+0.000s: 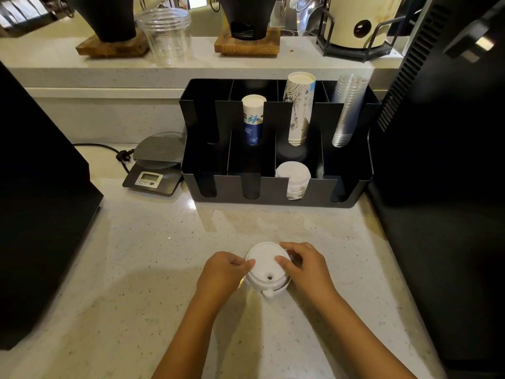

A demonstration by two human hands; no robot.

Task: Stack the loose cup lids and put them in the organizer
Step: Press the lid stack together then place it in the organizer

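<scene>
A short stack of white cup lids (pixel 266 266) sits on the pale counter near its front, the top lid showing a small round sip hole. My left hand (pixel 222 273) pinches the stack's left rim and my right hand (pixel 303 265) grips its right rim. Behind stands the black organizer (pixel 273 199) with several slotted compartments. One front compartment holds a stack of white lids (pixel 293 177). The back row holds blue-and-white paper cups (pixel 253 119), taller printed paper cups (pixel 299 108) and clear plastic cups (pixel 347 110).
A small digital scale (pixel 155 165) with a cable sits left of the organizer. Tall black machines flank the counter, one at the left (pixel 41 201) and one at the right (pixel 442 173). On the raised shelf behind stand clear cups (pixel 166 34) and black stands on wooden bases.
</scene>
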